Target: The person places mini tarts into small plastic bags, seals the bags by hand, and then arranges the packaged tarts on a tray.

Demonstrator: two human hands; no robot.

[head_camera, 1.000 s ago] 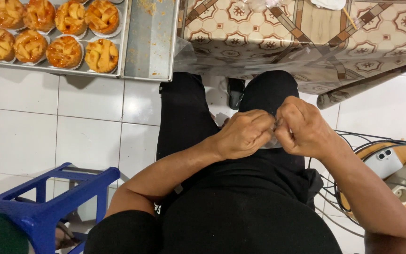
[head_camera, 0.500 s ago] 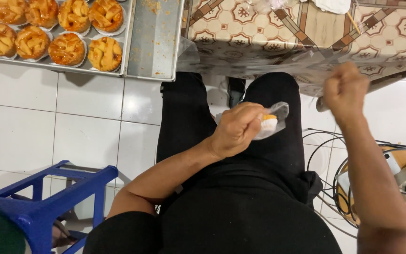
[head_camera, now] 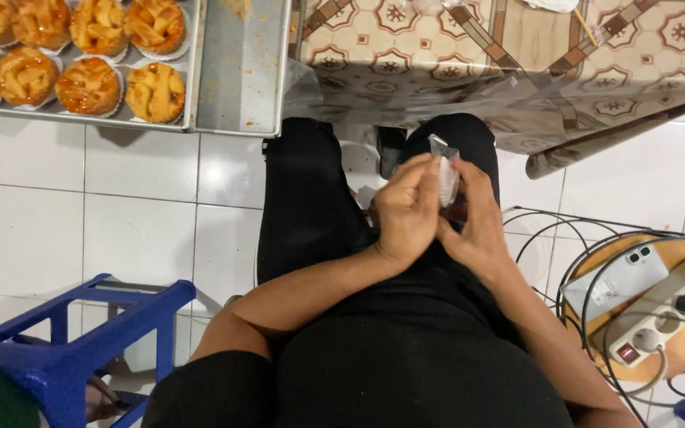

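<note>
The person is sitting with both hands raised over the lap, holding a small clear plastic wrapper (head_camera: 444,176) between them. The left hand (head_camera: 407,212) is curling its fingers around the near side of the wrapper, while the right hand (head_camera: 479,226) is closing on the far side with thumb and fingertips pinching the film. The two hands are pressing toward each other, nearly touching, so the wrapper is standing upright between them; this grip appears to be keeping the thin film steady and off the dark clothing. What the wrapper contains cannot be determined, as the fingers are covering most of it.

A metal baking tray (head_camera: 239,71) is lying above the left knee, carrying rows of golden pastries (head_camera: 154,92) at its left part and leaving its right part bare. A desk with a patterned cloth (head_camera: 517,55) is standing just ahead of the knees. A blue plastic stool (head_camera: 81,341) is standing at lower left, and a power strip (head_camera: 667,313) with a phone (head_camera: 616,279) is resting at lower right on a round wooden surface.
</note>
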